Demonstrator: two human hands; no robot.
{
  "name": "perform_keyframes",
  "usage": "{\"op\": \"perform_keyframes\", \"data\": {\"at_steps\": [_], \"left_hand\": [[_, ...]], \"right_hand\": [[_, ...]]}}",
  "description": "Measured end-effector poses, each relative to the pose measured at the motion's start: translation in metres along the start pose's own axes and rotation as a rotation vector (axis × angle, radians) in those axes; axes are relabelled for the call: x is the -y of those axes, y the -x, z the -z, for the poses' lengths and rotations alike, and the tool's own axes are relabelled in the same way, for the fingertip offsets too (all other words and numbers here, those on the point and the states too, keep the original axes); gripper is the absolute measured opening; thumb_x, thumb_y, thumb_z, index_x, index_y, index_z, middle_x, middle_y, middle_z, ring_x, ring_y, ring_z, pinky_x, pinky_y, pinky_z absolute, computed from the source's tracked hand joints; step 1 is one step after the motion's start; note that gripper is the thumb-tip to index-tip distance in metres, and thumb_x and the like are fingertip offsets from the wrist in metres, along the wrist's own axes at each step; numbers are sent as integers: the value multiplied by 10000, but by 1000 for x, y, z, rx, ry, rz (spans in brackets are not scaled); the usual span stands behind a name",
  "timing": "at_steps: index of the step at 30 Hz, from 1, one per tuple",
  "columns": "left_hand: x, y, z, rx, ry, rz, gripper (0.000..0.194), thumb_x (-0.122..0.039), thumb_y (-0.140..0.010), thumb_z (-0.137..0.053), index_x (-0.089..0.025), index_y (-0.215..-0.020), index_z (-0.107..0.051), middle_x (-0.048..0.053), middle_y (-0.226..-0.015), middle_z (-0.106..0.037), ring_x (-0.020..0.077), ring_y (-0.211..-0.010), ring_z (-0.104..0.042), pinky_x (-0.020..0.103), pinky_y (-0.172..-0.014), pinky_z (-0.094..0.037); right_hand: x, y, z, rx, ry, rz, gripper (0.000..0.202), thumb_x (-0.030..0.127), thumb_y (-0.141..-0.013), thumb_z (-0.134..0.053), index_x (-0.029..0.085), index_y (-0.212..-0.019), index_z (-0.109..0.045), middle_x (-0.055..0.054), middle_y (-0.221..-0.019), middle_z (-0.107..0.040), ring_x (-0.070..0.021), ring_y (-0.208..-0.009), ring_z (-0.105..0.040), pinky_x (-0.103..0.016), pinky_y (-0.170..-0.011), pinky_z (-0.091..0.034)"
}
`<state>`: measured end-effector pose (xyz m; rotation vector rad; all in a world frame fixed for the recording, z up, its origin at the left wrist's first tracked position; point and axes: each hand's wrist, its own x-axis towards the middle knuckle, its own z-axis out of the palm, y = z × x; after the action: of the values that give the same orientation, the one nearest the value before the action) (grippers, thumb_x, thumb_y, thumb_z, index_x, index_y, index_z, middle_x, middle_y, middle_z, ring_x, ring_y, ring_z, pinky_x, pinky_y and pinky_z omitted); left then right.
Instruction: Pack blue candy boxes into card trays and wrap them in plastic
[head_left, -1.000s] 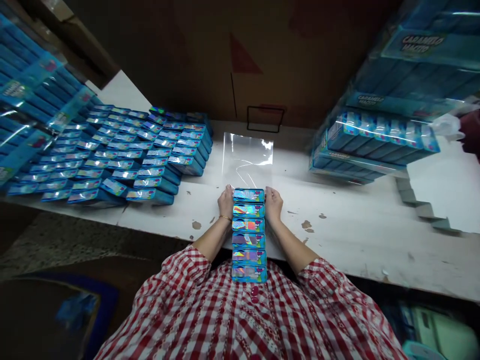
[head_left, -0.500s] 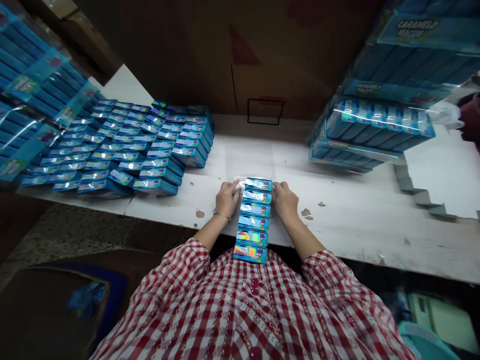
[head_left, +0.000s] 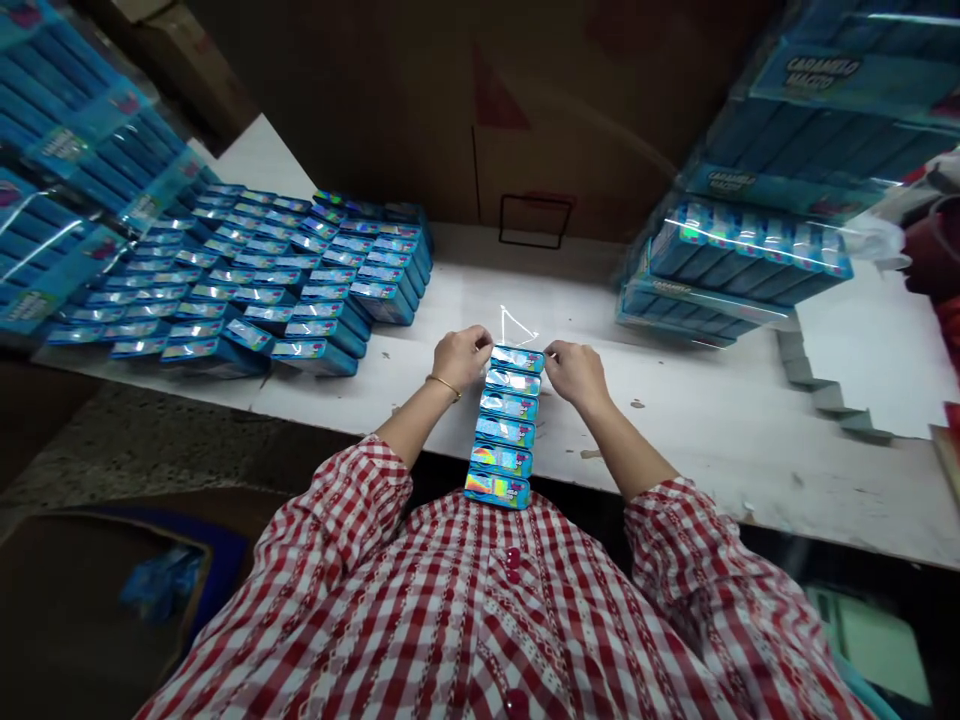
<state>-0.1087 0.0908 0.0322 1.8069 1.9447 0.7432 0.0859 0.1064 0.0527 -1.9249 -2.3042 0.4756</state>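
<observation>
A row of several small blue candy boxes [head_left: 505,432] runs from the table's front part back toward my checked shirt. Beyond the row's far end, bright glints show a sheet of clear plastic film [head_left: 518,328]. My left hand [head_left: 462,358] pinches at the far left corner of the row, its fingertips closed on the film's edge. At the opposite corner my right hand [head_left: 576,370] is closed too, thumb and fingertips together against the film. How far the film reaches round the boxes is hard to make out.
Many loose blue boxes [head_left: 247,275] stand in rows on the white tabletop [head_left: 420,385] at left. Film-wrapped packs [head_left: 67,140] are stacked behind them. More wrapped packs [head_left: 742,245] rise at right. A large brown carton [head_left: 390,110] closes off the back.
Both hands have moved slightly away from my body at the row's far end. Glinting film now stands up beyond the boxes. The box row lies almost as before.
</observation>
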Motion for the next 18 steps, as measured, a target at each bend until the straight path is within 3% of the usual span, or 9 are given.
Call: {"op": "perform_keyframes", "data": {"at_steps": [6, 11, 18], "left_hand": [[3, -6, 0, 22, 82, -32, 123, -276, -749, -557, -192, -757, -646, 3, -710, -671, 133, -660, -594, 230, -628, -413], [-2, -19, 8, 152, -97, -127, 78, -233, -715, -586, -206, -728, -658, 4, -727, -680, 154, -668, -592, 247, -621, -401], [-11, -17, 13, 168, -323, -265, 185, -202, -817, -480, -175, -822, -663, 69, -845, -681, 184, -759, -616, 261, -637, -401]], "right_hand": [[5, 10, -9, -123, -41, -49, 333, 225, -824, -395, 223, -1051, -639, -53, -870, -707, -213, -830, -631, -290, -705, -400], [-4, -4, -10, -14, -260, -56, 252, 229, -796, -451, 225, -887, -686, -13, -779, -699, -157, -764, -628, -245, -692, -412], [-1, 1, -4, -137, 39, 3, 268, 213, -826, -422, 187, -890, -681, -89, -777, -693, -212, -740, -624, -288, -651, -384]]}}
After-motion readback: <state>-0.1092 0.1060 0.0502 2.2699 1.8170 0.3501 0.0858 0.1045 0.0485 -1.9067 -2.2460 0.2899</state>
